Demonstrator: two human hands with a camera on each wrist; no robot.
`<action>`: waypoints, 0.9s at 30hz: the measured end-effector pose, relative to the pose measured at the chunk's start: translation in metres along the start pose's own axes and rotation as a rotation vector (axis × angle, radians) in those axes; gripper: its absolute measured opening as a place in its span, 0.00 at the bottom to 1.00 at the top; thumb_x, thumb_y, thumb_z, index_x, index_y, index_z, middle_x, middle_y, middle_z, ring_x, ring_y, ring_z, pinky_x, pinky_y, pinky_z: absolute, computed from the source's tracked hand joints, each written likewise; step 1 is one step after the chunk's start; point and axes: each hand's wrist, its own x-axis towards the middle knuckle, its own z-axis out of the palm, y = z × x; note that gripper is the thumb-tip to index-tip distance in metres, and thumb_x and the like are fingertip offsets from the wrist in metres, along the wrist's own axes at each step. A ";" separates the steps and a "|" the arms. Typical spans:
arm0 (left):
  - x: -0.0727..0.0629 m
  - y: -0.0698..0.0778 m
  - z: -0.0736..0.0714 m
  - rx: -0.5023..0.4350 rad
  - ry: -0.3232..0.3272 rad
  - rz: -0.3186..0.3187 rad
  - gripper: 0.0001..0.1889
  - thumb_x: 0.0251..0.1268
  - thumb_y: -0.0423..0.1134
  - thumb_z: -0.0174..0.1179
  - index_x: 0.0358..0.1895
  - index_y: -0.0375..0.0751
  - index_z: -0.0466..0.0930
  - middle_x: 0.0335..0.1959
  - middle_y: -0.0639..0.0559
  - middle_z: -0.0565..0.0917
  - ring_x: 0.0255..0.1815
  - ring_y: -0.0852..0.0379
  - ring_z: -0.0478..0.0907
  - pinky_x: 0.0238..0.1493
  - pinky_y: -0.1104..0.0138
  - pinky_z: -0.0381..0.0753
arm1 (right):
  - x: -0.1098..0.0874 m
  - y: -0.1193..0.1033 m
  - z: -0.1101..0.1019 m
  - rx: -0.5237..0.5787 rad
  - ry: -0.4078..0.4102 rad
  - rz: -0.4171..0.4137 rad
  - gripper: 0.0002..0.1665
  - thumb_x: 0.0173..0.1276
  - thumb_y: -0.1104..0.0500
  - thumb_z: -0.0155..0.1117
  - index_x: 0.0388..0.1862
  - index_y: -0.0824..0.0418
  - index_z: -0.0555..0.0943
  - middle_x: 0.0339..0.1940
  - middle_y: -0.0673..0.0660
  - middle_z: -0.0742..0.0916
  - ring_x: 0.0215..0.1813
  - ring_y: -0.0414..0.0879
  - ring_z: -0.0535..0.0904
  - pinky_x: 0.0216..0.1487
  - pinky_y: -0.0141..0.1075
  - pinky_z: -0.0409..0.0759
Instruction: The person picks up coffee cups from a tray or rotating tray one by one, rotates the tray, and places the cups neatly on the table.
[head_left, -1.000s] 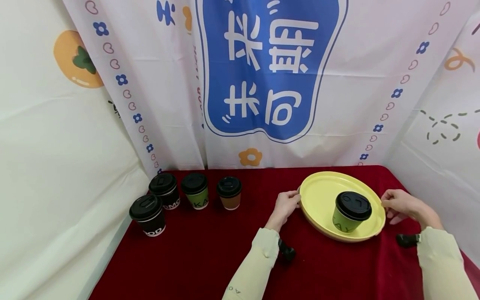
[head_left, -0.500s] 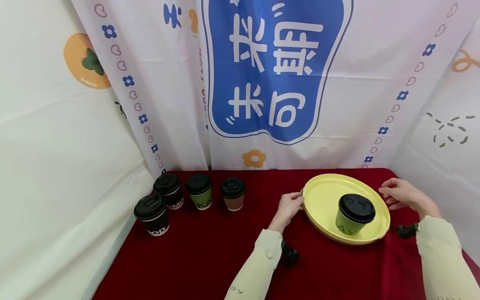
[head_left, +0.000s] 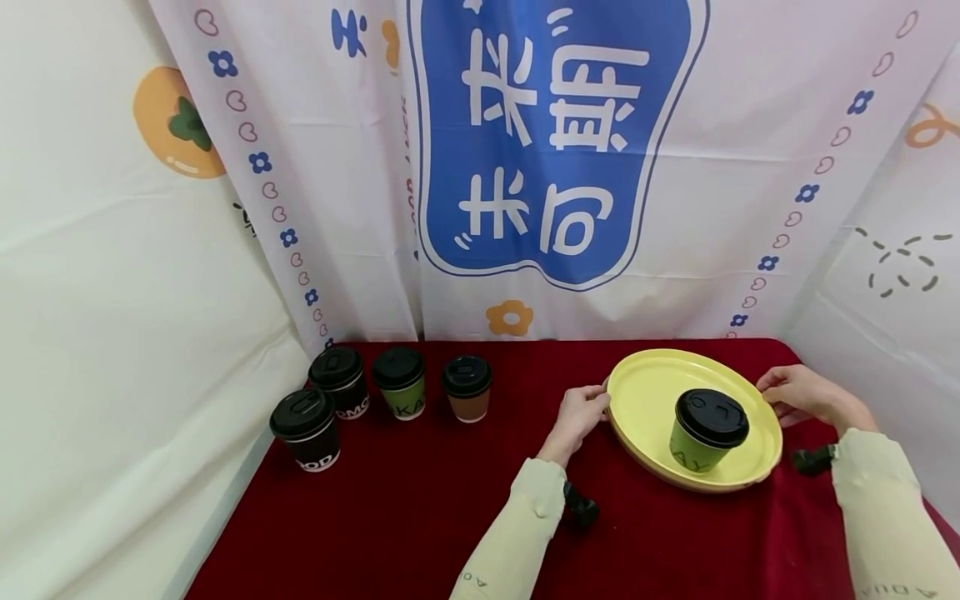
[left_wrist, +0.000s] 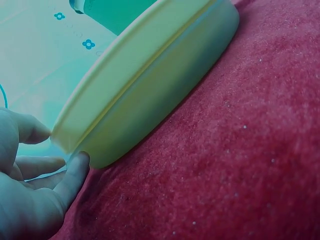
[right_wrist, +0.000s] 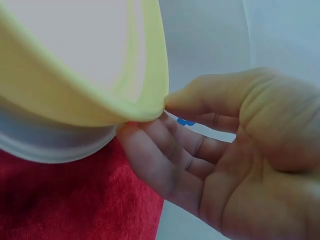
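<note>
A round yellow tray (head_left: pixel 645 400) sits at the right of the cloth, with a second rim right beneath it in both wrist views. On it stands a green paper cup (head_left: pixel 696 450) with a black lid. My left hand (head_left: pixel 581 414) grips the tray's left edge; the left wrist view shows the thumb at the upper rim and the fingers (left_wrist: pixel 75 172) lower on the side wall. At the opposite edge my right hand (head_left: pixel 808 394) pinches the upper rim, thumb (right_wrist: pixel 200 97) on the outside and fingertips underneath.
Several lidded cups stand at the left: two black cups (head_left: pixel 315 450), a smaller green cup (head_left: pixel 405 400) and a brown cup (head_left: pixel 470 406). Dark red cloth (head_left: pixel 420 517) covers the table. A printed white curtain (head_left: pixel 360 208) hangs behind, with white walls on either side.
My right hand came slightly away from the tray's rim half a second ago and is now back pinching it. The left hand keeps its grip. The head view has shifted slightly.
</note>
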 end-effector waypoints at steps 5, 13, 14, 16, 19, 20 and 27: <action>-0.001 0.000 0.000 0.010 -0.006 -0.003 0.19 0.69 0.39 0.57 0.61 0.41 0.80 0.53 0.49 0.84 0.36 0.59 0.83 0.42 0.64 0.84 | -0.005 0.005 0.003 0.005 0.001 0.007 0.18 0.72 0.63 0.54 0.53 0.77 0.69 0.34 0.57 0.83 0.34 0.48 0.83 0.37 0.44 0.87; -0.002 0.002 -0.001 -0.007 -0.017 -0.001 0.19 0.69 0.39 0.57 0.61 0.40 0.79 0.54 0.47 0.84 0.39 0.57 0.84 0.45 0.61 0.85 | -0.017 0.014 0.009 0.022 0.018 -0.006 0.15 0.72 0.62 0.54 0.49 0.75 0.69 0.31 0.57 0.79 0.31 0.47 0.79 0.35 0.44 0.87; -0.001 0.002 -0.001 -0.009 -0.018 -0.001 0.19 0.69 0.40 0.57 0.61 0.40 0.79 0.54 0.47 0.83 0.40 0.57 0.84 0.45 0.61 0.85 | -0.018 0.015 0.009 0.026 0.019 -0.009 0.15 0.72 0.62 0.54 0.49 0.75 0.69 0.30 0.57 0.79 0.31 0.46 0.79 0.35 0.44 0.87; -0.001 0.003 -0.001 -0.010 -0.018 -0.003 0.19 0.70 0.40 0.57 0.61 0.40 0.79 0.54 0.47 0.83 0.41 0.57 0.84 0.46 0.61 0.85 | -0.021 0.015 0.011 0.034 0.020 -0.012 0.15 0.73 0.62 0.53 0.49 0.74 0.68 0.30 0.56 0.79 0.31 0.46 0.79 0.35 0.44 0.87; 0.000 0.003 -0.002 -0.004 -0.015 -0.013 0.19 0.70 0.41 0.57 0.61 0.42 0.80 0.53 0.49 0.84 0.41 0.57 0.84 0.46 0.62 0.84 | -0.026 0.013 0.012 0.039 0.026 -0.004 0.15 0.73 0.61 0.54 0.49 0.73 0.68 0.29 0.56 0.79 0.31 0.46 0.80 0.35 0.44 0.87; 0.000 0.002 -0.002 -0.003 -0.014 -0.016 0.18 0.70 0.41 0.57 0.61 0.42 0.80 0.53 0.49 0.84 0.41 0.57 0.84 0.46 0.62 0.84 | -0.027 0.013 0.012 0.035 0.024 -0.003 0.16 0.74 0.60 0.54 0.49 0.73 0.69 0.29 0.56 0.79 0.31 0.46 0.80 0.35 0.44 0.87; -0.001 0.002 0.000 -0.008 -0.018 -0.011 0.18 0.70 0.40 0.58 0.60 0.41 0.80 0.53 0.49 0.84 0.40 0.58 0.84 0.44 0.63 0.84 | -0.030 0.015 0.009 0.049 0.062 0.041 0.20 0.74 0.52 0.57 0.49 0.70 0.73 0.31 0.54 0.81 0.33 0.46 0.80 0.37 0.44 0.87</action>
